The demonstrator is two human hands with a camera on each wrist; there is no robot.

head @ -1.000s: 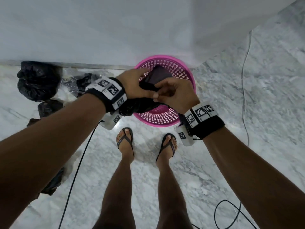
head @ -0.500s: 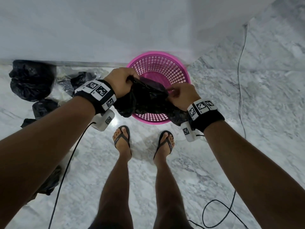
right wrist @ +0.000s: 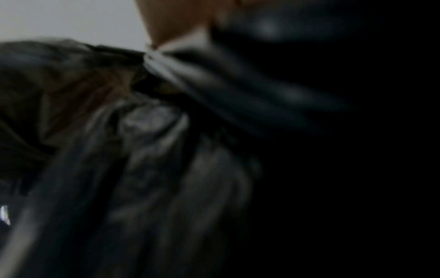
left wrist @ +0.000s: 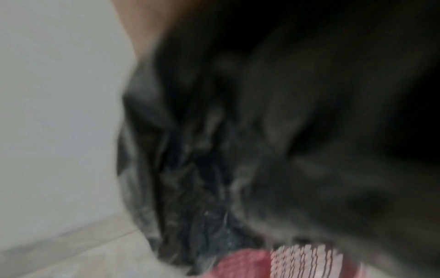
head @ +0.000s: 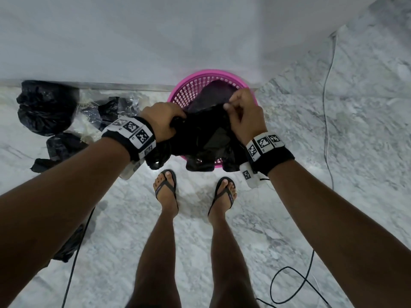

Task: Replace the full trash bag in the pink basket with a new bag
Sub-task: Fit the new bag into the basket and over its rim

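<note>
Black trash bag (head: 201, 138) held bunched above the near half of the pink basket (head: 189, 90), loose folds drooping over the near rim toward the feet. Left hand (head: 161, 121) clenched around a gathered wad of film at the bag's left edge; right hand (head: 243, 116) pinching the opposite edge between thumb and curled fingers, slightly farther out. Stretched left to right between the two grips, bag mouth apparently facing up. Basket opening straight below and just beyond both hands, neither clearly nearer. Probably the new liner, still to be spread and lowered in. Wrist views blurred, mostly dark plastic. Farther left, against the wall, tied black bags (head: 46, 106) on the marble floor (head: 333, 152).
</note>
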